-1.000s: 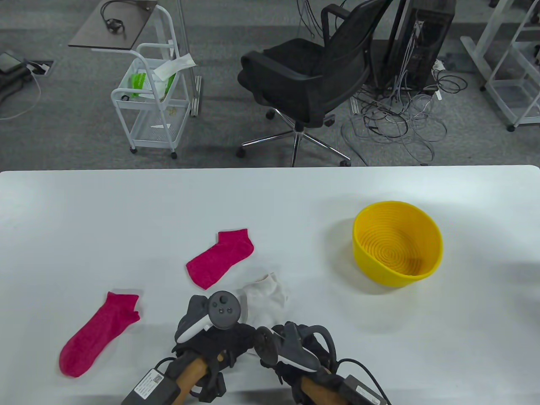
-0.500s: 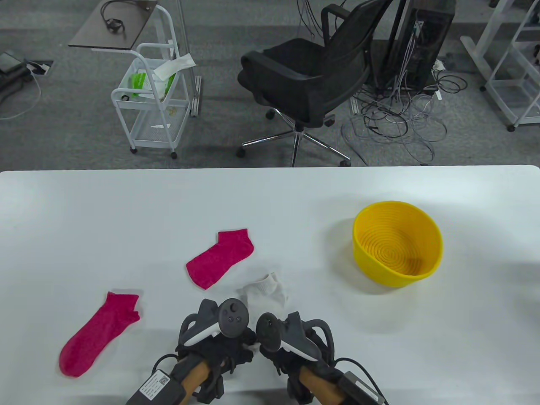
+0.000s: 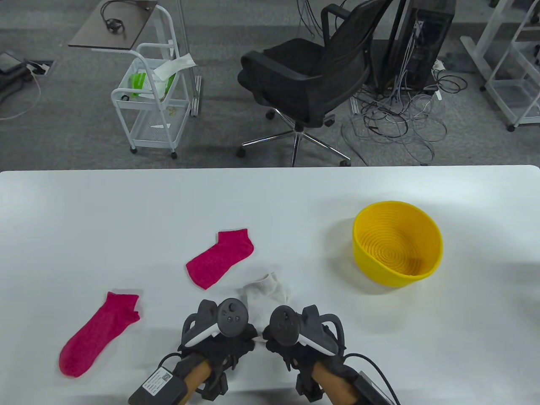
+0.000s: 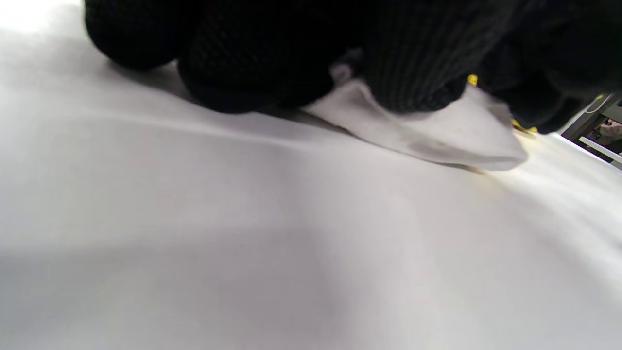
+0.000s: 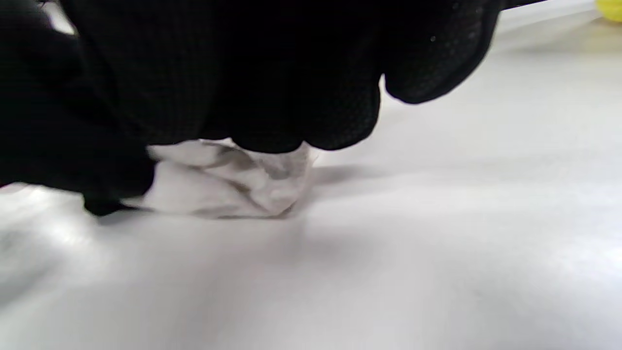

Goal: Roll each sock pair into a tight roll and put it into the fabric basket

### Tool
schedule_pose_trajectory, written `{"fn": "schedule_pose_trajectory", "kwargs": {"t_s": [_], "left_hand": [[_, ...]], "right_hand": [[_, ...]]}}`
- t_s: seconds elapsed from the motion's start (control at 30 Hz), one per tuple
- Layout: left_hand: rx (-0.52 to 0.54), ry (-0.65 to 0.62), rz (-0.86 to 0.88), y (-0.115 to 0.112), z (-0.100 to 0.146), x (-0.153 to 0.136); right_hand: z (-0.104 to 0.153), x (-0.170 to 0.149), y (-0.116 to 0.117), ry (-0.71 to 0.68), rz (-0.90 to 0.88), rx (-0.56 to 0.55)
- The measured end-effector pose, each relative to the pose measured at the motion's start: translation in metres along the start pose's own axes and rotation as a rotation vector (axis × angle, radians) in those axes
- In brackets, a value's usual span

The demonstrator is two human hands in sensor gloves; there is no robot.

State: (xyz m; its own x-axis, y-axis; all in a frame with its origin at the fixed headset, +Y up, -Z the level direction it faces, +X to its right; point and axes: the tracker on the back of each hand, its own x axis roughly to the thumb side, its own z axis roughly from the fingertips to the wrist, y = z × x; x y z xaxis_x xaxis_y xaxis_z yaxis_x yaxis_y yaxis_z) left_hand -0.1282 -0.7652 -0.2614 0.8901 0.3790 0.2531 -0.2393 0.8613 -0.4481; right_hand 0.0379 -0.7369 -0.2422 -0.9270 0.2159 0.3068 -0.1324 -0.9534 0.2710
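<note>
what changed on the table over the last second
The right hand moved right and slightly away from the person, so the two hands now sit side by side on the near end of the white sock. The left hand shifted slightly right. Both grip the white fabric, more bunched under them than before. The two pink socks and the yellow basket stayed put.

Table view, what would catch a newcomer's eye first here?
Probably the yellow basket, standing empty toward the table's right side, and two pink socks lying flat left of centre. At the near edge, both gloved hands grip a bunched white sock.
</note>
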Motion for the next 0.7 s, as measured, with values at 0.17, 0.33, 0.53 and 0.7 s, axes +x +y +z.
{"fn": "schedule_pose_trajectory", "kwargs": {"t_s": [0.17, 0.33, 0.53, 0.7], "left_hand": [[-0.022, 0.004, 0.030, 0.001, -0.003, -0.002], [-0.027, 0.020, 0.033, 0.001, -0.003, -0.002], [-0.103, 0.041, 0.108, 0.005, 0.000, -0.008], [-0.043, 0.028, 0.004, 0.002, -0.001, -0.004]], "right_hand": [[-0.002, 0.011, 0.013, 0.007, 0.129, -0.015], [-0.008, 0.005, 0.020, 0.052, 0.092, -0.029], [-0.011, 0.000, 0.020, 0.106, 0.018, -0.014], [-0.013, 0.001, 0.019, 0.135, 0.011, -0.015]]}}
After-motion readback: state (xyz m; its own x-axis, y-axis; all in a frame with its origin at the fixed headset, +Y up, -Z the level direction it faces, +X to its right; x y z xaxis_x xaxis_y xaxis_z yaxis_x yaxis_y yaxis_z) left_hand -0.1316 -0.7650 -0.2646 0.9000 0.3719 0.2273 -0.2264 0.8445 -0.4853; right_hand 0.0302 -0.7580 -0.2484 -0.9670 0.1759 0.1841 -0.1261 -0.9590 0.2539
